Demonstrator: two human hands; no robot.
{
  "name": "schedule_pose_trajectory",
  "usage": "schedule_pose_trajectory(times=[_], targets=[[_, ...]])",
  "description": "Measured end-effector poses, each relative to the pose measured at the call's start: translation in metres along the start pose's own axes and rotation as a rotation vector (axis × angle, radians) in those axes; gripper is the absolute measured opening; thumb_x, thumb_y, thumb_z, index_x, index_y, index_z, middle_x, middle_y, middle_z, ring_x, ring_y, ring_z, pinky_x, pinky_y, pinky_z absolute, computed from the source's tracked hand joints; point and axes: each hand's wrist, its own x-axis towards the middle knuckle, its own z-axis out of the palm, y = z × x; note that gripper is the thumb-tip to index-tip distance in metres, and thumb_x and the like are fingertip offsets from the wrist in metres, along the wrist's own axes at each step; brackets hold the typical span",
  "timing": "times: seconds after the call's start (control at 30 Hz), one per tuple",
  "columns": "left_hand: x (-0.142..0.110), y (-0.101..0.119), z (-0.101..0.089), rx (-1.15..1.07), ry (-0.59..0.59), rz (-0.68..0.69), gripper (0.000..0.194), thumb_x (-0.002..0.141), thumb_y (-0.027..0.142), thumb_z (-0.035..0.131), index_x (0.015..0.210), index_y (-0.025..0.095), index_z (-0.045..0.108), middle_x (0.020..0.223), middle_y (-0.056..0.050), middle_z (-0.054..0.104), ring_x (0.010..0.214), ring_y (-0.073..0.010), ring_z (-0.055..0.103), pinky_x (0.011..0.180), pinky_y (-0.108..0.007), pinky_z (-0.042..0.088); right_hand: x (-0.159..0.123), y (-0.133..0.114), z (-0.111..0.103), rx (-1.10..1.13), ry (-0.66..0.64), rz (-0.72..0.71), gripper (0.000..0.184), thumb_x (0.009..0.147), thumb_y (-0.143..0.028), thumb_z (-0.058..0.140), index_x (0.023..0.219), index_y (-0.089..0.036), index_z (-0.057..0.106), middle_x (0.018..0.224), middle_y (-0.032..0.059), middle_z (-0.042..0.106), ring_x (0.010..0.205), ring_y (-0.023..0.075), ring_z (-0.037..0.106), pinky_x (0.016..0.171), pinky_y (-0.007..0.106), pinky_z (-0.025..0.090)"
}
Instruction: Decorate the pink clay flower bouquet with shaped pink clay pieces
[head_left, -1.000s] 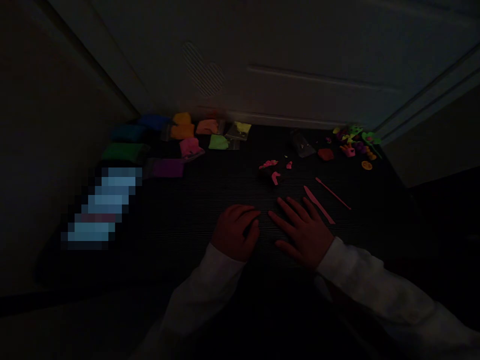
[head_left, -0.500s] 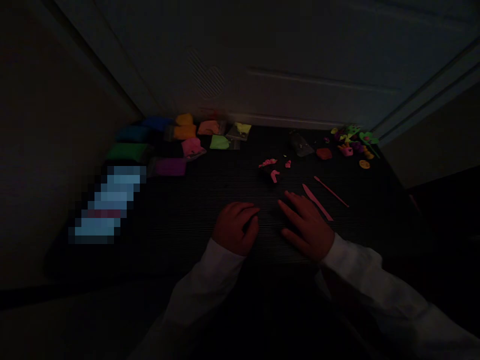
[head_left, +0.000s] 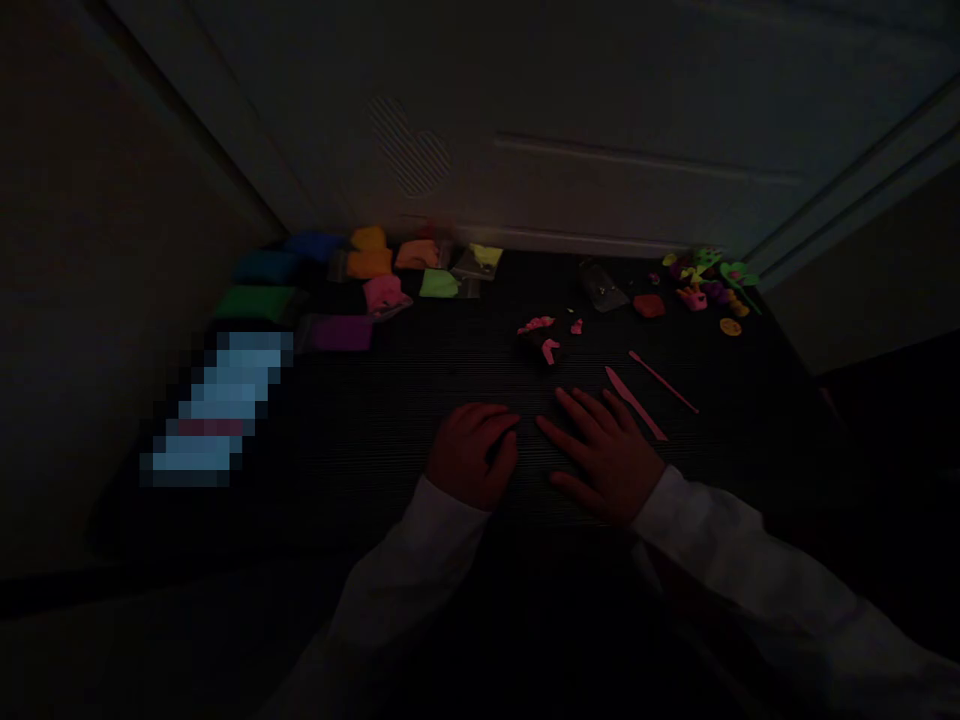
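Note:
My left hand (head_left: 472, 455) rests on the dark tabletop (head_left: 360, 430), fingers loosely bent with a gap between thumb and forefinger; nothing shows in it. To its right, my right hand (head_left: 607, 460) lies flat with fingers spread, holding nothing. Beyond the hands sits a small dark figure with pink pieces (head_left: 550, 350); its form is hard to make out in the dimness. A small pink scrap (head_left: 576, 326) lies beside it. Close to the right fingertips are a pink plastic modelling knife (head_left: 634, 402) and a thin pink modelling stick (head_left: 664, 381).
Bags of coloured clay line the back left, among them a purple bag (head_left: 341, 333) and a green one (head_left: 255, 303). A blurred bright screen (head_left: 229, 400) lies at left. Back right hold a clear bag (head_left: 602, 288), a red lump (head_left: 649, 306) and colourful clay flowers (head_left: 705, 280).
My right hand has shifted slightly left, toward my left hand, and its fingers have spread flatter on the table. My left hand stays put, and the objects have not moved.

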Motion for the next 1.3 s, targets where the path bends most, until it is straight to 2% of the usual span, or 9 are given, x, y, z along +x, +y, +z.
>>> schedule_pose_trajectory(times=[0.37,0.5,0.63,0.83,1.07,1.3], targets=[[0.0,-0.002,0.001,0.01,-0.007,0.014,0.021,0.074,0.02,0.049,0.091,0.015,0.061,0.094,-0.008,0.062,0.089,-0.018,0.054,0.082,-0.037,0.044,0.0,0.002,0.001,0.032,0.016,0.002,0.058,0.08,-0.052,0.033,0.131,-0.027,0.023,0.141,0.0119,0.016,0.125,0.0299,0.021,0.096,0.055,0.012],[0.001,-0.002,0.0,-0.001,-0.019,0.003,0.021,0.075,0.02,0.048,0.092,0.016,0.06,0.094,-0.007,0.062,0.089,-0.0178,0.055,0.082,-0.037,0.044,-0.002,0.009,0.001,0.117,0.074,0.014,0.064,0.078,-0.051,0.037,0.132,-0.021,0.022,0.138,0.0134,0.022,0.124,0.0266,0.024,0.098,0.05,0.017],[0.001,-0.001,0.0,-0.009,-0.015,0.0,0.021,0.074,0.02,0.049,0.091,0.016,0.06,0.093,-0.007,0.063,0.089,-0.0182,0.055,0.081,-0.037,0.044,-0.004,0.012,0.001,0.174,0.13,0.042,0.059,0.08,-0.046,0.037,0.131,-0.019,0.024,0.137,0.0116,0.025,0.124,0.0226,0.024,0.099,0.043,0.021],[0.001,-0.002,0.001,-0.019,0.002,0.003,0.02,0.074,0.02,0.049,0.091,0.017,0.06,0.093,-0.007,0.063,0.089,-0.018,0.055,0.081,-0.038,0.045,-0.002,0.003,0.001,0.028,0.07,-0.008,0.054,0.079,-0.05,0.037,0.129,-0.03,0.03,0.14,0.0108,0.017,0.123,0.0305,0.023,0.096,0.054,0.015],[0.001,-0.001,0.0,-0.011,0.0,0.014,0.021,0.074,0.02,0.049,0.09,0.015,0.061,0.093,-0.008,0.062,0.088,-0.0181,0.055,0.082,-0.037,0.044,-0.001,0.001,0.001,-0.003,0.028,0.005,0.054,0.08,-0.053,0.032,0.129,-0.03,0.029,0.141,0.0105,0.016,0.124,0.0305,0.022,0.095,0.055,0.012],[0.0,-0.002,0.001,-0.014,0.001,0.001,0.021,0.074,0.021,0.048,0.091,0.018,0.06,0.094,-0.007,0.062,0.089,-0.0183,0.055,0.081,-0.038,0.045,-0.002,0.002,0.001,0.0,0.029,-0.013,0.054,0.08,-0.052,0.033,0.129,-0.03,0.028,0.141,0.0107,0.017,0.123,0.0302,0.023,0.095,0.055,0.012]])
